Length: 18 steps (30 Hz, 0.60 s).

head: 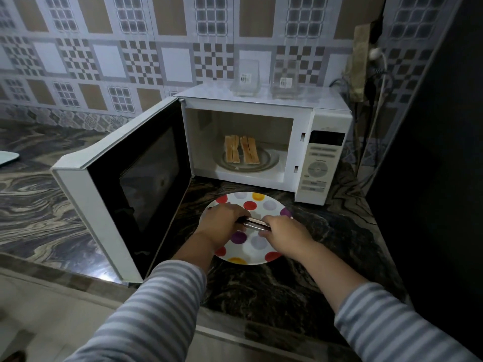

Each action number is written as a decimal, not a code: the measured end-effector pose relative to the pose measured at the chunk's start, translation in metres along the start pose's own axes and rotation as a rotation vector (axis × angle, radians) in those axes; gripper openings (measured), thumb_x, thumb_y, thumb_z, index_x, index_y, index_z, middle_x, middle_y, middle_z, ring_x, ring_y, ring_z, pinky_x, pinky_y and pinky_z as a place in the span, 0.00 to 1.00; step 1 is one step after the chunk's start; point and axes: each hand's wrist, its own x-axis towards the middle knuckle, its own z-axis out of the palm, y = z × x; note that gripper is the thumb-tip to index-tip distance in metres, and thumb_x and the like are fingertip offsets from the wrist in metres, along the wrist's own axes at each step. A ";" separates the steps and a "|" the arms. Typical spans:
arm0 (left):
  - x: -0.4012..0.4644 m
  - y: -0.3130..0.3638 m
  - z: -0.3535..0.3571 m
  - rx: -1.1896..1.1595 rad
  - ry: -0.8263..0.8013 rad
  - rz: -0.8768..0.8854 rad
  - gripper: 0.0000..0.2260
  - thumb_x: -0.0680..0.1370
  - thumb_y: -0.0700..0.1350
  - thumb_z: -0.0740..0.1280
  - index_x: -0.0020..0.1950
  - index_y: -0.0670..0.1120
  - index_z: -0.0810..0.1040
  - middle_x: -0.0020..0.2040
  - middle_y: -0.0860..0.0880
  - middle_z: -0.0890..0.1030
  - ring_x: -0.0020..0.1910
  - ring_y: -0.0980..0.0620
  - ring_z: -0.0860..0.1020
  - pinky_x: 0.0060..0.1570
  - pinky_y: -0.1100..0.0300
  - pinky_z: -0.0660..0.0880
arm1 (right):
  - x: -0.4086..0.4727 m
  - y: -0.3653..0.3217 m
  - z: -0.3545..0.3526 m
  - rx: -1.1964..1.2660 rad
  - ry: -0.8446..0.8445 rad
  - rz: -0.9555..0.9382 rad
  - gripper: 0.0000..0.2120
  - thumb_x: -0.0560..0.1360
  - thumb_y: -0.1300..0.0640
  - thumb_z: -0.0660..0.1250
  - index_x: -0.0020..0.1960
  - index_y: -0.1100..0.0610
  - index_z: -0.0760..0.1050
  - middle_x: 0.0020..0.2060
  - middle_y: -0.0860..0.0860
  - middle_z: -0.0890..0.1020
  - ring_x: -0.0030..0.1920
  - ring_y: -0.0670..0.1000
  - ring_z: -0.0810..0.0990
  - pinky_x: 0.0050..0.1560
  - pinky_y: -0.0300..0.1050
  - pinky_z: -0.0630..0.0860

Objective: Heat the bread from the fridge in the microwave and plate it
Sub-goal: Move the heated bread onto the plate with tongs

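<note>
The white microwave (321, 118) stands on the counter with its door (125, 184) swung wide open to the left. Inside, several toasted bread slices (241, 152) lie on the glass turntable (269, 159). In front of it sits a white plate (261, 202) with coloured dots. Above the plate, my left hand (222, 226) and my right hand (286, 236) both hold a pair of metal tongs (254, 223), one hand at each end.
Two clear glass containers (245, 78) stand on top of the microwave. A dark tall surface (431, 178) walls off the right side. Cables (376, 105) hang behind the microwave. The open door blocks the counter (39, 205) to the left.
</note>
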 end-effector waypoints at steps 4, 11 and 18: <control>-0.017 -0.015 0.011 0.109 0.210 -0.056 0.31 0.77 0.51 0.66 0.77 0.52 0.58 0.77 0.52 0.60 0.76 0.54 0.56 0.74 0.57 0.45 | 0.015 0.004 -0.001 -0.019 0.042 0.074 0.14 0.80 0.48 0.58 0.61 0.53 0.73 0.53 0.56 0.80 0.53 0.59 0.78 0.43 0.47 0.71; -0.044 -0.049 0.047 -0.185 0.097 -0.436 0.30 0.79 0.63 0.54 0.78 0.54 0.53 0.79 0.51 0.54 0.77 0.51 0.52 0.75 0.51 0.45 | 0.061 -0.001 -0.031 0.133 0.257 0.219 0.17 0.79 0.45 0.58 0.56 0.59 0.73 0.49 0.57 0.80 0.48 0.59 0.78 0.43 0.48 0.74; -0.047 -0.055 0.062 -0.105 0.095 -0.509 0.42 0.68 0.71 0.39 0.78 0.52 0.53 0.78 0.53 0.56 0.78 0.54 0.49 0.76 0.51 0.43 | 0.130 -0.001 -0.035 0.326 0.276 0.430 0.19 0.77 0.45 0.62 0.56 0.61 0.73 0.51 0.58 0.80 0.48 0.61 0.81 0.49 0.54 0.80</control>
